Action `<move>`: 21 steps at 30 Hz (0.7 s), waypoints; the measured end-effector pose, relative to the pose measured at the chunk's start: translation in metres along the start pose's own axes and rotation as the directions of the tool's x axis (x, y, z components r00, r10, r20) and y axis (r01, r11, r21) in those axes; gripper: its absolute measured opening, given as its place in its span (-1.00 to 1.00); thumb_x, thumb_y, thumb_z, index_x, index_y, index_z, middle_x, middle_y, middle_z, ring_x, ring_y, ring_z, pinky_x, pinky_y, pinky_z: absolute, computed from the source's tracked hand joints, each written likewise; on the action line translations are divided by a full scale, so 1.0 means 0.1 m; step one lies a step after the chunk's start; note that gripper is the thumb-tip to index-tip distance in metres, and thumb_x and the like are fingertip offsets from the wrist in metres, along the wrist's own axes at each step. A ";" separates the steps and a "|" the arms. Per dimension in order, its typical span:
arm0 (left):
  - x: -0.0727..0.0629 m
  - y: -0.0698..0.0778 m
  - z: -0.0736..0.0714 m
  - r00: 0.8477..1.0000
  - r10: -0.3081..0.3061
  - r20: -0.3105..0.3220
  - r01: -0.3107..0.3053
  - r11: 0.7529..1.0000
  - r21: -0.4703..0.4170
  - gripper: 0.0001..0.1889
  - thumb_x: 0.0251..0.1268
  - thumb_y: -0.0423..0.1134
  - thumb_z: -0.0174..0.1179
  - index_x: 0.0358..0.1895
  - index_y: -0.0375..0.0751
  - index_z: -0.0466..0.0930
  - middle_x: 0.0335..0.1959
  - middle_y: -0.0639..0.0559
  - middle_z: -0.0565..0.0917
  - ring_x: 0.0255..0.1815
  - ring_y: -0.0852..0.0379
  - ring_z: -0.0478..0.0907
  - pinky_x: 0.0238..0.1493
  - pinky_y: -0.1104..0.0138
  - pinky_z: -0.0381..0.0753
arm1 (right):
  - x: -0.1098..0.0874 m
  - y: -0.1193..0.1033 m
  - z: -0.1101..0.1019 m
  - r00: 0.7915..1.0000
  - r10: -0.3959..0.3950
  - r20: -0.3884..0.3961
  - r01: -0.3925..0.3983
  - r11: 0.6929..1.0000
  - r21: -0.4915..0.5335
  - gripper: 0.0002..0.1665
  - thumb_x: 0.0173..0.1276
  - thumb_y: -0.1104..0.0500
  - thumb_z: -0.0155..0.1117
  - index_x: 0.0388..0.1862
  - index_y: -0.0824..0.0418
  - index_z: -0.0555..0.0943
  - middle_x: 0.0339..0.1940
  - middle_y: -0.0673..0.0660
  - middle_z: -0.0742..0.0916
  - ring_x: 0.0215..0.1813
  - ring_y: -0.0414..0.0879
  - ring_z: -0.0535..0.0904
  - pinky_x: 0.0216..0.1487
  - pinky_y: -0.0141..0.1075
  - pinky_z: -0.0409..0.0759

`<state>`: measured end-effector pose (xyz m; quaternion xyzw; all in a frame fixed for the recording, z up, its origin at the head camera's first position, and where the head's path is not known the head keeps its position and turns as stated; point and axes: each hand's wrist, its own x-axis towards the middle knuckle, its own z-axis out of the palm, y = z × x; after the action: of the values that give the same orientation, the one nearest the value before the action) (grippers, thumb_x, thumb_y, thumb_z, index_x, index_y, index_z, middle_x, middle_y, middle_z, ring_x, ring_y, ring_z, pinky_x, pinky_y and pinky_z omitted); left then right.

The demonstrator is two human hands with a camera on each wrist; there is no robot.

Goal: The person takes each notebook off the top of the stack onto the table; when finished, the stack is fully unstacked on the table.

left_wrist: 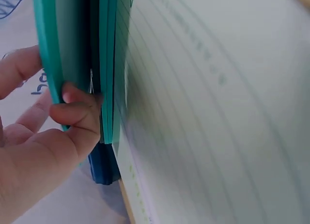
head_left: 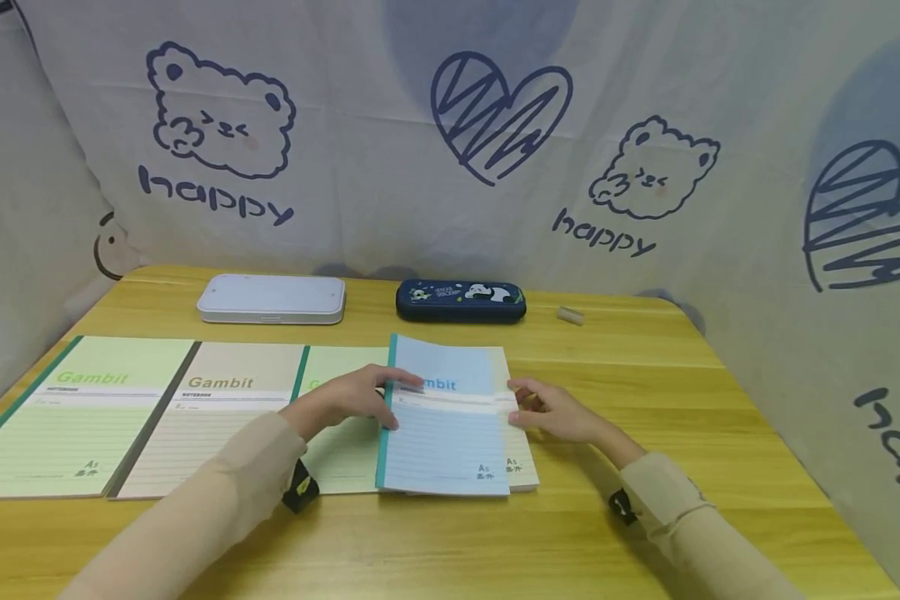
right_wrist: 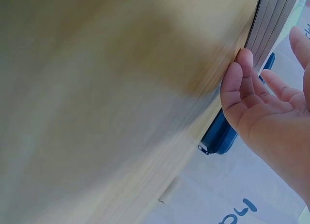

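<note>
My left hand (head_left: 352, 398) pinches the teal spine edge of a blue notebook (head_left: 446, 450), thumb on one side and fingers on the other. In the left wrist view, that notebook's spine (left_wrist: 47, 45) stands apart from other teal spines (left_wrist: 107, 88) beside it. The blue notebook overlaps a stack of cream notebooks (head_left: 521, 462), whose right edge sticks out from under it. My right hand (head_left: 558, 412) is at the stack's right edge, fingertips against the page edges (right_wrist: 269, 33) and fingers loosely bent.
Left of the stack lie a green notebook (head_left: 345, 467), a beige notebook (head_left: 217, 433) and another green notebook (head_left: 67, 425) in a row. Behind them are a white case (head_left: 270, 296), a dark blue panda pencil case (head_left: 461, 312) and a small eraser-like block (head_left: 570, 316).
</note>
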<state>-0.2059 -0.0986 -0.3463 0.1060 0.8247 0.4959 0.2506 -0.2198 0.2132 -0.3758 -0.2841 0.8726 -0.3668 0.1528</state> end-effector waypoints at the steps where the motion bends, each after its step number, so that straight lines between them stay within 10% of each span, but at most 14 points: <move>1: -0.01 0.00 -0.01 1.000 -0.006 0.011 0.006 0.999 -0.039 -0.36 -0.18 -0.63 0.24 0.11 -0.15 0.48 0.25 -0.20 0.19 0.04 -0.04 0.20 -0.09 0.23 0.34 | 0.00 0.00 0.00 1.000 -0.002 -0.001 0.002 1.000 -0.004 -0.37 0.29 0.13 0.13 0.24 0.43 0.23 -0.03 0.31 0.50 -0.11 0.03 0.46 -0.08 -0.15 0.42; 21: -0.17 -0.08 -0.01 0.997 0.078 0.010 -0.066 0.903 -0.425 -0.34 0.14 -0.69 -0.18 0.35 -0.19 0.11 0.32 -0.25 0.04 -0.19 0.00 0.44 -0.27 0.25 0.52 | 0.00 -0.01 0.00 1.000 -0.002 -0.003 0.002 1.000 -0.012 -0.37 0.29 0.11 0.13 0.23 0.43 0.25 -0.02 0.31 0.51 -0.10 0.04 0.46 -0.06 -0.14 0.42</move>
<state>-0.1909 -0.1104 -0.3480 0.0859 0.6891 0.6709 0.2602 -0.2195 0.2128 -0.3752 -0.2852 0.8747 -0.3622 0.1497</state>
